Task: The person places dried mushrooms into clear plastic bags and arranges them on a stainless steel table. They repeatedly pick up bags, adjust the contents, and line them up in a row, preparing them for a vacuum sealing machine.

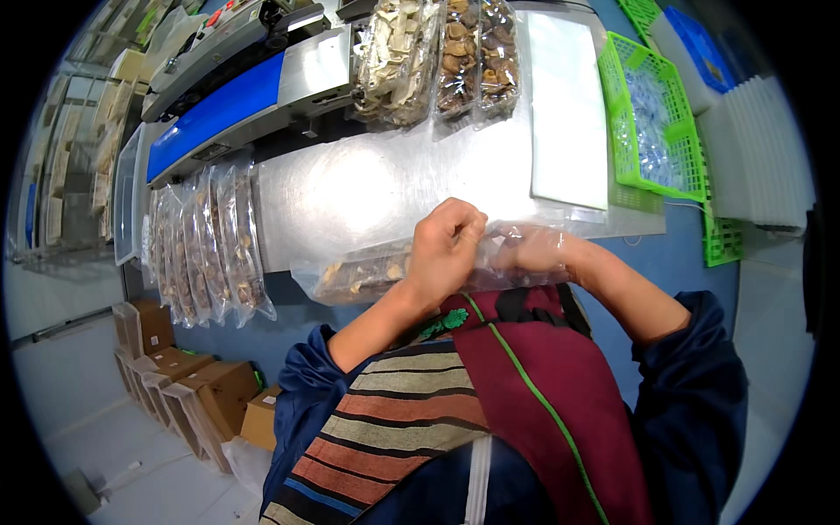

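A clear plastic bag (308, 272) lies crosswise at the table's near edge, close to my body. Its left part holds a long pack of dried mushrooms (361, 275). My left hand (446, 246) is closed in a fist on the bag's film near its middle. My right hand (535, 251) reaches in from the right, with the film over its fingers and up to the wrist. Glare and the film blur those fingers, so their grip is unclear.
Bagged packs (210, 243) stand in a row at the table's left end. Behind is a sealing machine with a blue belt (223, 118). Trays of dried mushrooms (459, 59), white sheets (567, 108) and a green basket (656, 125) line the back and right. Cartons (223, 394) stand on the floor.
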`<state>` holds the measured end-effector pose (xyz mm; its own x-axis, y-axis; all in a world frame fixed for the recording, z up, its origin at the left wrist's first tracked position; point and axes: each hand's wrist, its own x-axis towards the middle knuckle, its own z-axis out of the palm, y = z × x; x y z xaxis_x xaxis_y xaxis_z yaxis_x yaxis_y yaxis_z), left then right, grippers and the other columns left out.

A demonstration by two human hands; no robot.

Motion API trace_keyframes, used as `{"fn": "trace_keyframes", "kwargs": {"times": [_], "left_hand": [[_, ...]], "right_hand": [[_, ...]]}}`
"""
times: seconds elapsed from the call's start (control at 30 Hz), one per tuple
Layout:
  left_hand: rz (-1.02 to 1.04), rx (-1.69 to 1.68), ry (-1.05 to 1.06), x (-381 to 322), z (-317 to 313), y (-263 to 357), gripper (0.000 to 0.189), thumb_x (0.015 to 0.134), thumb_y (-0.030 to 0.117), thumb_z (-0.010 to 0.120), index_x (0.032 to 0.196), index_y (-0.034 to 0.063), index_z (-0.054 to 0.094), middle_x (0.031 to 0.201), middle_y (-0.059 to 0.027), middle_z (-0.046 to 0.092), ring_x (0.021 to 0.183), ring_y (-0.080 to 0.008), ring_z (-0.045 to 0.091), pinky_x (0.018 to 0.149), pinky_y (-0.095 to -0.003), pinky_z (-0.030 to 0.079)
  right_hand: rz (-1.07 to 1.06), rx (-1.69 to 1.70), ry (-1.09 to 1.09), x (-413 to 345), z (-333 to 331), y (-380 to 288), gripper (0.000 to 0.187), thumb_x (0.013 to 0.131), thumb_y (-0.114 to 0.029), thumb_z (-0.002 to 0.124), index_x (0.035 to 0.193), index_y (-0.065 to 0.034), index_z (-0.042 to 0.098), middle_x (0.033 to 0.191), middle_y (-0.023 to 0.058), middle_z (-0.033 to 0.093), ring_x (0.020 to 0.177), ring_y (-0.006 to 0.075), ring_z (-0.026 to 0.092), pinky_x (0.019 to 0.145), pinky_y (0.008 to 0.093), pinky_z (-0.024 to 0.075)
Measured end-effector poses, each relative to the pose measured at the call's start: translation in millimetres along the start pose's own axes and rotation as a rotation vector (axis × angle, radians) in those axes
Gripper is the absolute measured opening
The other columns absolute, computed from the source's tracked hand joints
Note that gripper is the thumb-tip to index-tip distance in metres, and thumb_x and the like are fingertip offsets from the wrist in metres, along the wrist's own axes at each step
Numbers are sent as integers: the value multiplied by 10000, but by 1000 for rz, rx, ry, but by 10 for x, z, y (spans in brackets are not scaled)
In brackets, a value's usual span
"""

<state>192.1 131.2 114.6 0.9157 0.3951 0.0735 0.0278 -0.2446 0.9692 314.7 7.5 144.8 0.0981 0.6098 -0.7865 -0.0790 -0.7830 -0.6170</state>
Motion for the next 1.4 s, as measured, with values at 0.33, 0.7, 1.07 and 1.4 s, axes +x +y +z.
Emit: {"fn": "trace_keyframes", "kwargs": {"times": [0.33, 0.7, 1.07, 1.4], "left_hand": [[-286, -136, -384, 235, -245, 31, 390, 886, 377, 590, 962, -6, 605, 862, -85, 627, 854, -161, 580, 765, -308, 476], [-445, -121, -444, 148, -206, -40, 393, 845, 376, 634, 968, 3, 629, 861, -83, 640, 808, -142, 584, 738, -280, 476], [-333, -130, -296, 93, -204, -217, 207, 865, 204, 600, 836, -1, 609, 711, -9, 576, 686, -69, 509, 622, -243, 442], [-296, -54, -277, 88, -219, -208, 164, 908, 156, 564, 837, 9, 575, 778, 2, 569, 720, -71, 490, 669, -227, 432]], "right_hand": [[-63, 141, 26, -45, 43, 144, 327, 868, -316, 557, 996, -17, 588, 736, 64, 579, 664, 122, 542, 584, 260, 464], [-85, 114, 195, 79, 204, 296, 352, 900, -284, 471, 953, 41, 599, 630, 85, 570, 520, 139, 532, 498, 280, 443], [-42, 547, 19, -106, 130, 308, 322, 935, -291, 430, 933, 12, 542, 683, 58, 535, 616, 136, 520, 579, 251, 442], [-55, 153, 30, 100, 150, 276, 335, 920, -276, 447, 913, 37, 567, 691, 71, 565, 598, 165, 546, 578, 295, 465]]}}
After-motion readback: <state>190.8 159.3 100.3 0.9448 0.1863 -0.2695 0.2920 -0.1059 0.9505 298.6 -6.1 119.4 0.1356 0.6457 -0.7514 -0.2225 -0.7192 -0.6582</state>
